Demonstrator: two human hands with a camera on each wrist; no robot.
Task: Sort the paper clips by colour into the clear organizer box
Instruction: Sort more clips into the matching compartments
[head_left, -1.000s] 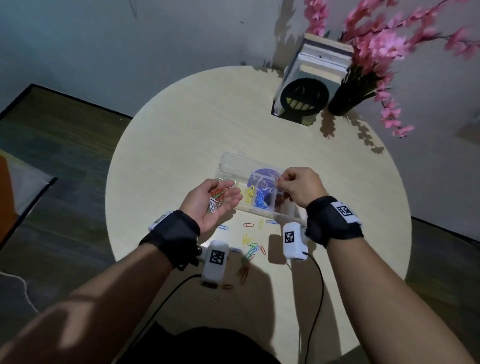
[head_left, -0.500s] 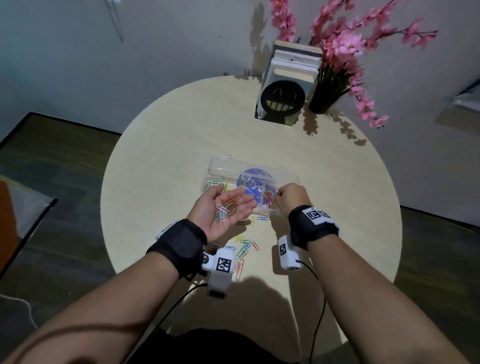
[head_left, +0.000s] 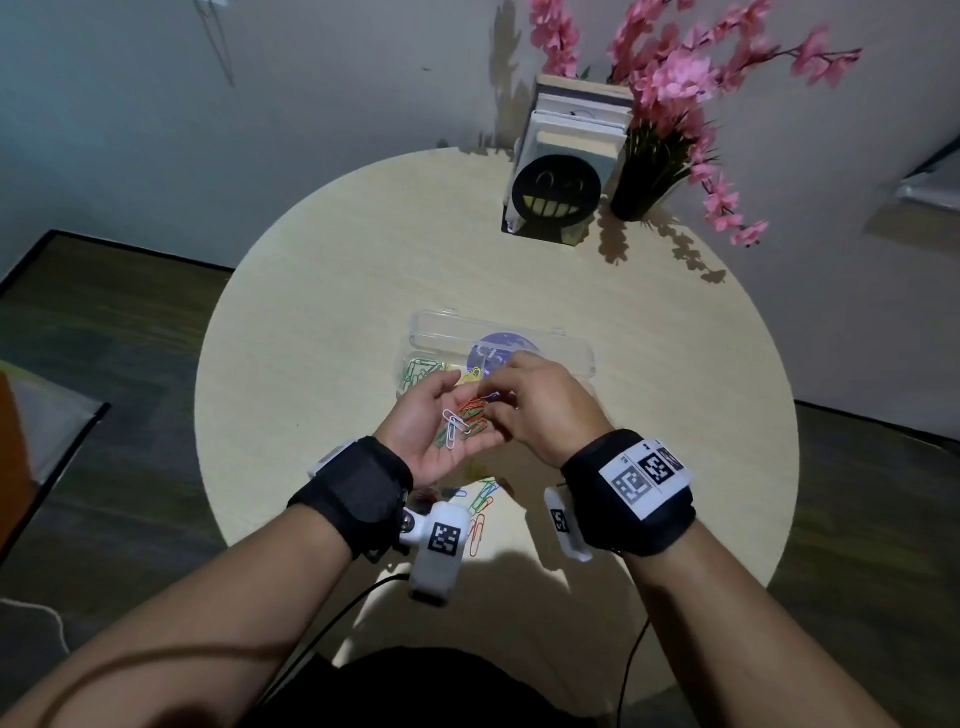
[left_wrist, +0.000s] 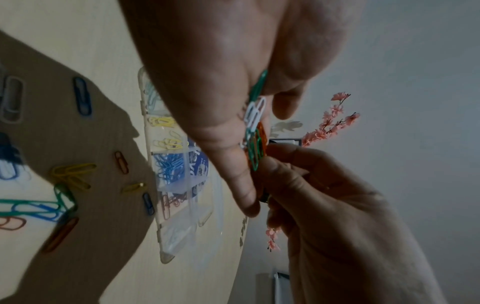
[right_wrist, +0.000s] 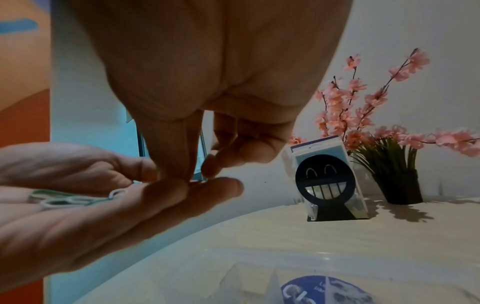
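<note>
Just in front of the clear organizer box (head_left: 498, 338), on the near side of it, the left hand (head_left: 436, 431) is held palm up with its fingers relaxed and slightly cupped, carrying a small heap of paper clips (head_left: 465, 418) in white, green and orange. The right hand (head_left: 540, 410) comes in from the right of the box's near edge, fingers curled down so that its fingertips (right_wrist: 179, 174) meet the heap on the left palm; they seem to pinch at a clip there, though which colour I cannot tell. In the left wrist view the green and orange clips stand on edge between the two hands.

The box lies open on the round pale table (head_left: 311, 322), its lid folded back on the far side with a round blue label (head_left: 491, 351) showing through. Its compartments hold sorted clips: green ones (head_left: 418, 371) at the left end, yellow ones (head_left: 470, 375) next, then blue ones (left_wrist: 168, 166), then red or pink ones (left_wrist: 171, 202).

Nearer the person than the box, under the wrists, more loose clips (head_left: 480, 512) of mixed colours lie scattered on the table. Beyond the box, at the table's far edge, a black smiley bookend (head_left: 556, 189) props up some books (head_left: 576, 119), with a dark vase of pink blossoms (head_left: 670, 88) just to its right.
</note>
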